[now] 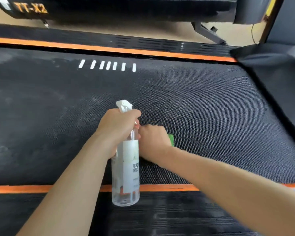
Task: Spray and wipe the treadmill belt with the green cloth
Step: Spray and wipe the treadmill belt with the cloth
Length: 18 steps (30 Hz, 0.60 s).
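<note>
Left hand (117, 128): fingers wrapped round the neck of the clear spray bottle (126, 169), held above the belt.
Right hand (154, 142): fingers clenched on the green cloth (171, 139), pressing it on the treadmill belt (211, 108).

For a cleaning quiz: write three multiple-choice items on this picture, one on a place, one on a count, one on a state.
1. Where is the cloth?
A. on the belt under the right hand
B. on the floor
C. over the bottle

2. How many white marks are on the belt?
A. three
B. seven
C. twelve

3. What is the left hand doing?
A. resting flat
B. hanging idle
C. gripping the bottle

Answers: 1 A, green shows beside that hand; 2 B, seven bars in a row; 3 C, fingers wrap its neck.
</note>
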{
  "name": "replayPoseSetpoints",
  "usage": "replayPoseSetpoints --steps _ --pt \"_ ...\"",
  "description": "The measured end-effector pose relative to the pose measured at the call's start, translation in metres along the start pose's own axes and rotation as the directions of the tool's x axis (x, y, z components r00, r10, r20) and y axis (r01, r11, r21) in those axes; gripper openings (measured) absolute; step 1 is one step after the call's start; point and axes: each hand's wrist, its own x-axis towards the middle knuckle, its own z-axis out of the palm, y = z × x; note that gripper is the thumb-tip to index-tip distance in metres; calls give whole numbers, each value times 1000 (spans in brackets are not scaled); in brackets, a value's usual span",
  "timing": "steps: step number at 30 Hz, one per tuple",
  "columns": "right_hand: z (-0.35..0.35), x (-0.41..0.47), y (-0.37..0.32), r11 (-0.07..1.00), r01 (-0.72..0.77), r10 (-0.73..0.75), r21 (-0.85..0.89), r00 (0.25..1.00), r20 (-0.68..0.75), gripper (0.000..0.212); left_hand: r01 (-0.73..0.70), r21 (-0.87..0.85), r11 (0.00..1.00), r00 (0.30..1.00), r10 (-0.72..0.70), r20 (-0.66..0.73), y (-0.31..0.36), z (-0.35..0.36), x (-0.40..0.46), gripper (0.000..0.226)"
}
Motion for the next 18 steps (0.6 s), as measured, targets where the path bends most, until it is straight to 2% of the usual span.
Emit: replayPoseSetpoints --steps 2,4,6,7,8,9,11,14,16,18 --pt "-3 14 34 995 -68 62 -66 994 -91 23 13 -13 1000 1000 -13 -6 -2 -6 0 23" --pt "-11 37 95 945 -279 250 -168 953 -173 25 21 -26 999 1000 -21 2 -5 -8 -2 22" --pt "-23 48 154 827 -543 506 -147 832 -228 30 5 -9 1000 1000 -5 14 -8 -6 -3 23" --pt "-23 48 170 775 -624 590 -101 771 -239 33 -4 11 1000 1000 4 20 -9 -3 -4 24" --pt "-20 48 173 755 -652 622 -63 744 -245 34 -6 29 1000 1000 6 24 -10 -1 -3 25" --pt "-15 46 162 766 -641 613 -44 750 -246 34 -4 38 999 1000 3 30 -11 2 -2 25" --pt "-4 33 118 850 -525 503 -44 834 -227 30 10 37 999 999 -12 52 -10 8 -1 24" --pt "6 -9 42 981 -183 179 -57 981 -73 28 3 44 999 998 -5 56 -6 14 -1 24" --pt "4 -29 21 999 1 -3 -47 999 -32 30 -18 36 999 1000 17 22 -3 14 -4 24" --pt "-3 -22 33 997 27 -28 -67 999 -20 32 -23 13 1000 1000 24 -14 -1 11 -8 23"
